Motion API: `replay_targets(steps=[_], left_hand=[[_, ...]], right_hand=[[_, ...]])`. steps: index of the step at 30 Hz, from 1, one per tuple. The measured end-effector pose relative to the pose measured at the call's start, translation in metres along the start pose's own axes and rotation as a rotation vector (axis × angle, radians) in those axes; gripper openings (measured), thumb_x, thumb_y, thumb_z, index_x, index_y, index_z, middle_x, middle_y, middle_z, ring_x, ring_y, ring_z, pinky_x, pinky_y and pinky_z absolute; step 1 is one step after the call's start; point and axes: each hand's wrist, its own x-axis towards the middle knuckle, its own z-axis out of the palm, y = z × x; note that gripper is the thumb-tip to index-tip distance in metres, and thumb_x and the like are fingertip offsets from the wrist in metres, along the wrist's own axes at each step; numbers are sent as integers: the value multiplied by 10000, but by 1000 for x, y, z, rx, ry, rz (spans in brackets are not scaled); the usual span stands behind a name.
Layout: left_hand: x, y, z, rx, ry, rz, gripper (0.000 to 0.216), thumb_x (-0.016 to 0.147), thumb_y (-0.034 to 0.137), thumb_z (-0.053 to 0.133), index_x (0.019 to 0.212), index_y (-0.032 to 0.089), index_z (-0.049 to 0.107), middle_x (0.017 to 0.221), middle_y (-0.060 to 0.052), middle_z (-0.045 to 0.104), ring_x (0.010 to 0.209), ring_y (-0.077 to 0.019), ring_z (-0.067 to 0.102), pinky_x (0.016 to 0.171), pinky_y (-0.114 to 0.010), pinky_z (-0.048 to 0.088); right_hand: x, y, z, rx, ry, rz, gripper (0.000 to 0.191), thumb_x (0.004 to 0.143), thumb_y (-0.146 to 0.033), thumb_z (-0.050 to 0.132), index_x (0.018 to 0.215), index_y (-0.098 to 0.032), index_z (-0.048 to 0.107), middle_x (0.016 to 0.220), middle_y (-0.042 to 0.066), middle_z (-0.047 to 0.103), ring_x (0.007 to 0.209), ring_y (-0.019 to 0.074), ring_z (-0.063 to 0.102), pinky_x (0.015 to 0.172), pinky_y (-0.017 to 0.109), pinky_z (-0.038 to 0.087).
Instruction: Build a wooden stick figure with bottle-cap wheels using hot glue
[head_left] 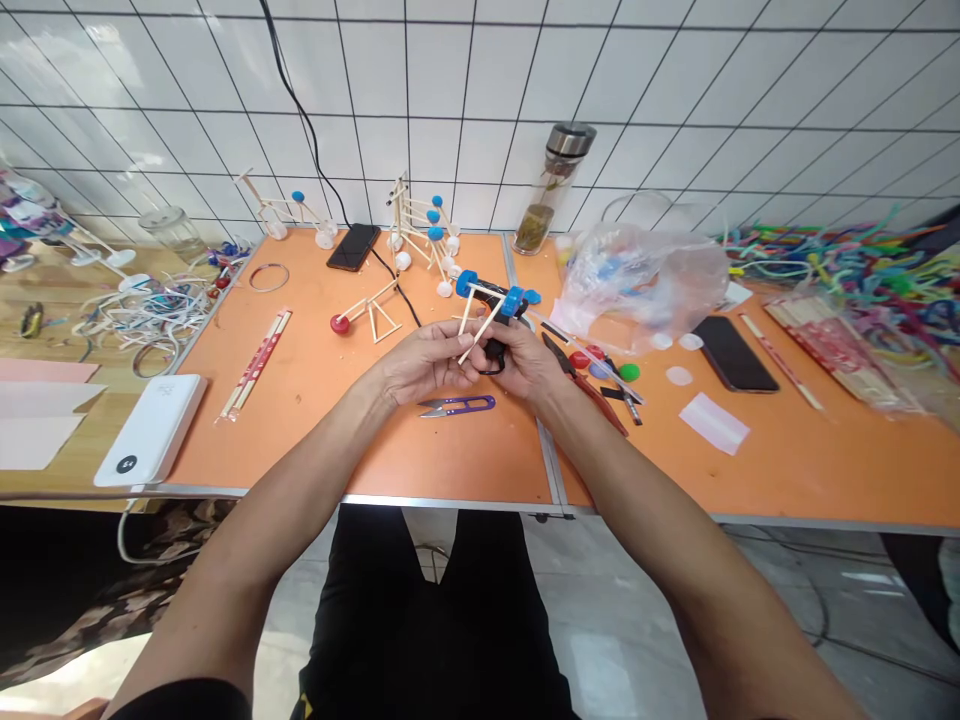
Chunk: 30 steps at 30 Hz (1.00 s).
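Note:
Both of my hands meet over the orange table, close together. My left hand (pixel 429 358) pinches a small frame of wooden sticks (pixel 481 330) with blue bottle caps (pixel 466 283) at its upper corners. My right hand (pixel 525 358) is closed around a black tool (pixel 495 352) that looks like a glue gun, mostly hidden by fingers and frame. A translucent stick (pixel 585 352) slants away to its right. Just below the hands lie purple thread snips (pixel 459 406). Red-handled pliers (pixel 596 395) rest beside my right wrist. Left of the hands is a stick piece with a red ball (pixel 340 325).
Stick models with blue and white caps (pixel 420 225) stand at the back, near a phone (pixel 353 246) and a glass bottle (pixel 547 190). A plastic bag (pixel 645 280), second phone (pixel 735 355) and packaged chopsticks (pixel 836 350) lie right. A white power bank (pixel 152 430) sits left.

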Motion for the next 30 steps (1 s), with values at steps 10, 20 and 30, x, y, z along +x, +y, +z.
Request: replay_targets(steps=[10,20,30], left_hand=[[-11,42,-10,51,376,205,212,1214,77,620,1144,123,815,797,-37,850,636,-129,819,626,-186,661],[-10,47,-16,46,457,199,214,1229,74,587,1145,132,776,798,-28,855,621,-116,812,635,-186,651],[-9,44,-18,32,409,191,155,1197,98,681,1142,132,822,828,-41,860,641,-121,810,664,-196,634]], right_hand=[[-1,-28,-1,63,218,28,365,1240,-142,592,905,-196,725,802,5,806,594,85,672,554,177,586],[1,-24,-7,46,220,156,374,1251,-167,547,919,-205,715,815,32,840,659,130,755,620,224,641],[1,-22,-3,7,181,275,370,1277,-225,509,1024,-164,773,873,129,876,784,194,858,717,266,709]])
